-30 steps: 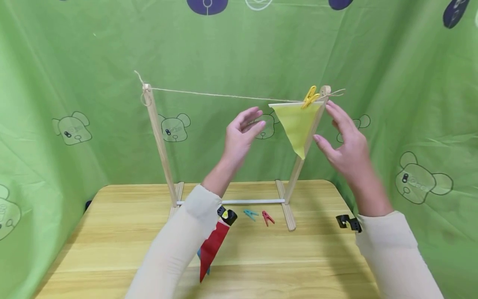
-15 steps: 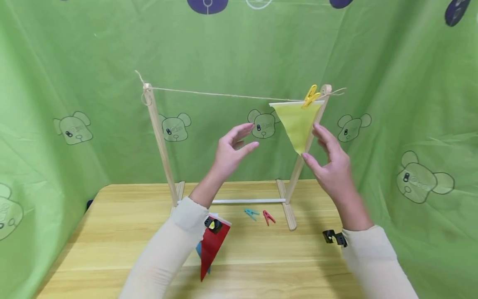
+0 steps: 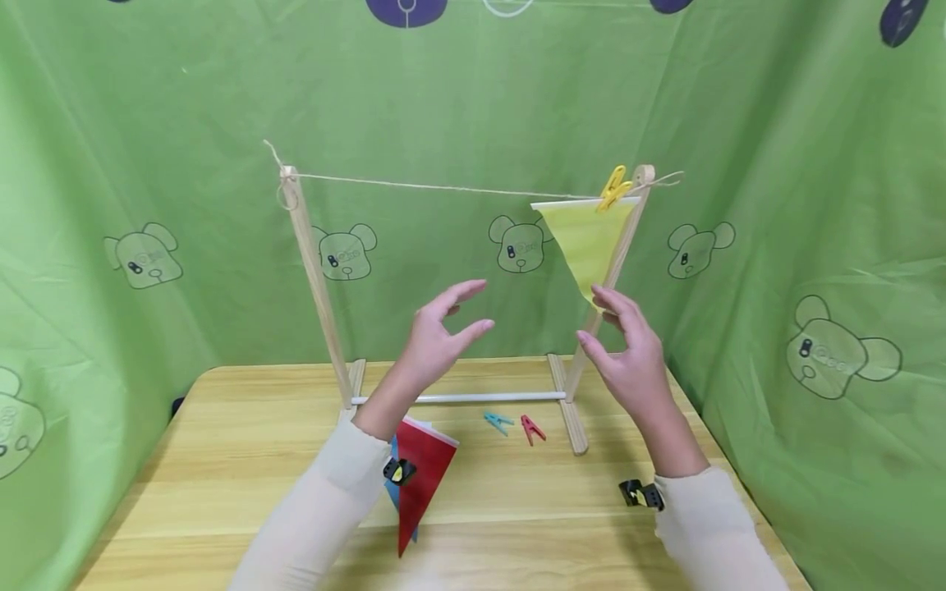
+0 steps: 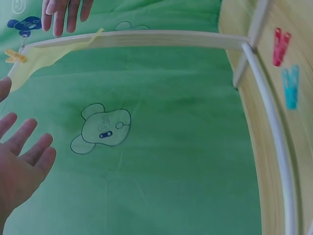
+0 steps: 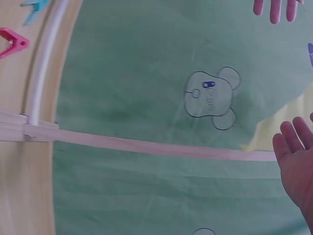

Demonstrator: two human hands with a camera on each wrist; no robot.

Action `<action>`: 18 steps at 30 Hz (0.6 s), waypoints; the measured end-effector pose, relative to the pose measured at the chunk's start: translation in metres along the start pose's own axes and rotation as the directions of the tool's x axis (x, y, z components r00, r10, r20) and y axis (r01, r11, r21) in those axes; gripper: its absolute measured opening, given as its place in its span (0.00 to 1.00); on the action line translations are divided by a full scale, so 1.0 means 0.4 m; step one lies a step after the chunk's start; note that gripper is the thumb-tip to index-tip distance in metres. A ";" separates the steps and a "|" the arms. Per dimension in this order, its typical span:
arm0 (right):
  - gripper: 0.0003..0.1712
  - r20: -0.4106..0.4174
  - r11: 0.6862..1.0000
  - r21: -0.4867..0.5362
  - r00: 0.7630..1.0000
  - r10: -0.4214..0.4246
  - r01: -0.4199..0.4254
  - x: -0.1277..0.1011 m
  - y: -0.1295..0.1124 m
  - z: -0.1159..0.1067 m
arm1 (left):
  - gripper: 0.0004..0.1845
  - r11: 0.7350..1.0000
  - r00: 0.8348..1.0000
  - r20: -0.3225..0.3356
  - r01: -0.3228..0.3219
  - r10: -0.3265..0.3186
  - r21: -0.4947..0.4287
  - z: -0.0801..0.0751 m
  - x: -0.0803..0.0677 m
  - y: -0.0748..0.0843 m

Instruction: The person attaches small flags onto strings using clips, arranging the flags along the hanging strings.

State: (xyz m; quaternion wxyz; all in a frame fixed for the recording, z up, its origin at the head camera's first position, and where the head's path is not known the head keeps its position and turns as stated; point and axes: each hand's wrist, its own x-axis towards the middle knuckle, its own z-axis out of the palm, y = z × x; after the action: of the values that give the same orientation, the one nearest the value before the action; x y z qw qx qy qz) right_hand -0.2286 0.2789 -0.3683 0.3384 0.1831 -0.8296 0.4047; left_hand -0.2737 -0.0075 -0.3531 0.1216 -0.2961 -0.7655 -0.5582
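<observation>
A yellow triangular flag [image 3: 585,238] hangs point down near the right end of the string [image 3: 429,186], held there by a yellow clothespin [image 3: 614,189]. My right hand [image 3: 628,349], relaxed and holding nothing, is beside the flag's lower tip and overlaps it in the head view; whether they touch I cannot tell. Lower left of the flag, my left hand [image 3: 436,332] hovers with thumb and fingers apart and nothing in it. On the table lie a blue clothespin [image 3: 498,423] and a red clothespin [image 3: 531,429]. A red flag [image 3: 424,476] lies over a blue flag [image 3: 393,491], partly behind my left forearm.
The string is tied between a left wooden post [image 3: 314,271] and a right wooden post [image 3: 584,353]. A white rod [image 3: 491,398] joins their feet low above the wooden table [image 3: 517,525]. A green curtain [image 3: 443,107] surrounds the back and sides.
Both hands have come down and toward the person, the right from beside the top of the right post. The yellow flag stays hanging on the string.
</observation>
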 end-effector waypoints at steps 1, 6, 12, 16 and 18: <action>0.42 0.010 1.000 -0.013 1.000 0.006 -0.006 -0.007 0.004 0.004 | 0.33 0.999 1.000 0.010 -0.003 0.002 0.037 0.000 -0.008 -0.004; 0.42 0.054 0.998 -0.065 0.998 0.012 -0.008 -0.040 0.022 0.029 | 0.35 0.985 0.998 0.051 -0.039 0.031 0.165 -0.001 -0.046 -0.023; 0.41 0.092 0.994 -0.103 0.995 0.035 -0.025 -0.073 0.039 0.064 | 0.36 0.933 0.988 0.083 -0.153 0.134 0.325 -0.004 -0.085 -0.054; 0.41 0.118 0.993 -0.120 0.993 0.029 -0.015 -0.096 0.057 0.091 | 0.36 0.878 0.976 0.113 -0.215 0.184 0.427 -0.004 -0.106 -0.073; 0.41 0.133 0.991 -0.129 0.991 0.031 -0.014 -0.109 0.066 0.104 | 0.36 0.860 0.976 0.125 -0.217 0.180 0.463 -0.004 -0.117 -0.084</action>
State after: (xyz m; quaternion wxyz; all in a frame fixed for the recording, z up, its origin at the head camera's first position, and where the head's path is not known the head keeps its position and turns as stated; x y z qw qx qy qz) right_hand -0.2303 0.2631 -0.4323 0.2883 0.1785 -0.8768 0.3411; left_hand -0.2566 -0.0305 -0.4029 0.2174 -0.3560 -0.8480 -0.3269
